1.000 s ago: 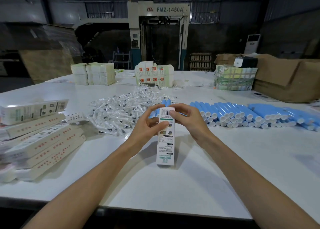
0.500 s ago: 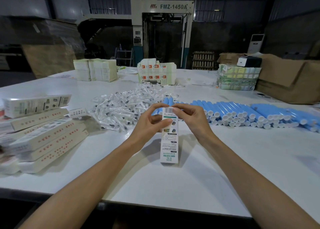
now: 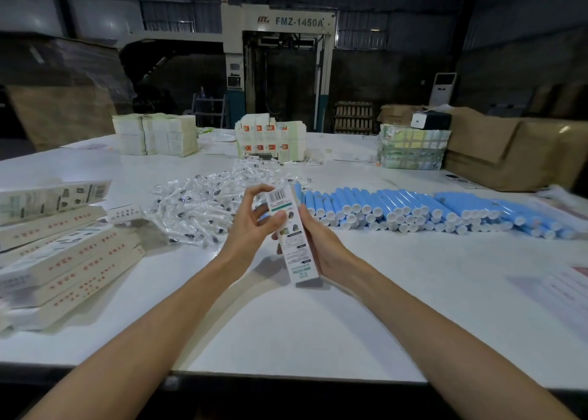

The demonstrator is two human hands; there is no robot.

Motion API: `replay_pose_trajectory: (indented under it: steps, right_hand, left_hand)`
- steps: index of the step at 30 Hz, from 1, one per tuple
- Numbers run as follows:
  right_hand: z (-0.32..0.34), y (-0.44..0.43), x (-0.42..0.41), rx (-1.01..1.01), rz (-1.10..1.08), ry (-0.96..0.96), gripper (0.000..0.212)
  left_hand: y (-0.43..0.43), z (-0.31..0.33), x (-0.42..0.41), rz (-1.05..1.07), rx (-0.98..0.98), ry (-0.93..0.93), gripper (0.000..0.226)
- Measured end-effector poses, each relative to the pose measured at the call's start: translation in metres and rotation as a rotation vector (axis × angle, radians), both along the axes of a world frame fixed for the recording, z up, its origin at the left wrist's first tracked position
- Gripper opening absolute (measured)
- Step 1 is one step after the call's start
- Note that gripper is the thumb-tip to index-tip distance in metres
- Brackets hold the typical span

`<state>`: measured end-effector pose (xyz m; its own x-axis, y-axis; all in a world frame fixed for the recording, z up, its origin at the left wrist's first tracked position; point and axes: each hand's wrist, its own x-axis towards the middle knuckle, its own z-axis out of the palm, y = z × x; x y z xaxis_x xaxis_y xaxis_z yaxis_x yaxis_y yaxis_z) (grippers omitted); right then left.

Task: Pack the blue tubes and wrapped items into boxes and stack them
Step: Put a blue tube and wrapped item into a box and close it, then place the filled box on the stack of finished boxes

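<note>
Packed boxes (image 3: 63,260) lay stacked at the left edge of the white tabletop (image 3: 318,330), nearer the left hand (image 3: 251,225). That hand pinched the top of a box (image 3: 291,238) held near-upright, top leaning left. The right hand (image 3: 321,248) gripped its lower side. Wrapped items (image 3: 197,206) were heaped behind and blue tubes (image 3: 413,209) lined the right, in a dim workshop.

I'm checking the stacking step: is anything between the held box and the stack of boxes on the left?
Nothing visible. The left hand and right hand hold the box; only table surface lies between it and the stack of boxes, and the pile of wrapped items lies just behind that path.
</note>
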<state>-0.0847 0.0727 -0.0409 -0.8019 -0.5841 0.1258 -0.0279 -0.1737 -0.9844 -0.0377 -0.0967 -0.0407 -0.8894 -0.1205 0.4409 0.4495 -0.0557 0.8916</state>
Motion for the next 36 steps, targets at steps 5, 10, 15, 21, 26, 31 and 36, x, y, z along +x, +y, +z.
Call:
replay_pose_trajectory:
  steps: [5, 10, 15, 21, 26, 31, 36]
  right_hand:
    - [0.015, 0.02, 0.01, 0.241, -0.064, 0.221, 0.053]
    - [0.023, 0.077, 0.015, 0.532, -0.269, 0.44, 0.048]
    - [0.038, 0.188, 0.018, 0.701, -0.658, 0.54, 0.048]
    - [0.054, 0.334, 0.014, 1.324, -1.119, 0.614, 0.051]
    - [0.053, 0.417, 0.033, 1.692, -1.235, 0.532, 0.053]
    - [0.049, 0.453, 0.044, 1.829, -1.205, 0.425, 0.052]
    - [0.042, 0.461, 0.045, 1.934, -1.185, 0.396, 0.05]
  left_hand:
    - [-0.002, -0.005, -0.005, 0.119, -0.239, 0.095, 0.046]
    - [0.018, -0.02, -0.008, 0.112, -0.62, 0.229, 0.068]
    - [0.021, -0.038, -0.016, 0.096, -0.963, 0.394, 0.048]
    - [-0.008, -0.073, -0.071, 0.054, -1.182, 0.529, 0.028]
    - [-0.025, -0.095, -0.105, 0.086, -1.125, 0.485, 0.024]
    - [-0.016, -0.088, -0.093, 0.091, -1.131, 0.521, 0.022]
    - [-0.004, -0.074, -0.069, 0.069, -1.073, 0.493, 0.023]
